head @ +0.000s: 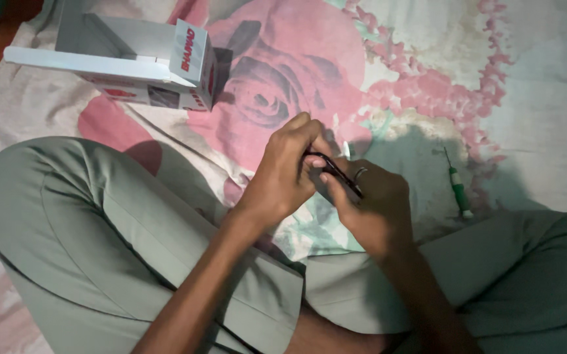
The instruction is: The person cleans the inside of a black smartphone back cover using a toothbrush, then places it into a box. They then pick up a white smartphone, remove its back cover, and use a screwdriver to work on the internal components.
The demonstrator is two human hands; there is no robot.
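Head view: left hand [282, 176] and right hand [372, 208] each clenched in grip on dark slim object [336, 172].

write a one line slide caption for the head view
Both hands, left hand and right hand, hold a small dark object above a floral sheet.

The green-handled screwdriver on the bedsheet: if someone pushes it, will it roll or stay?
The green-handled screwdriver looks slim and round, so it would probably roll sideways, though the soft floral bedsheet may slow it. It seems light. Its thin metal tip looks stiff.
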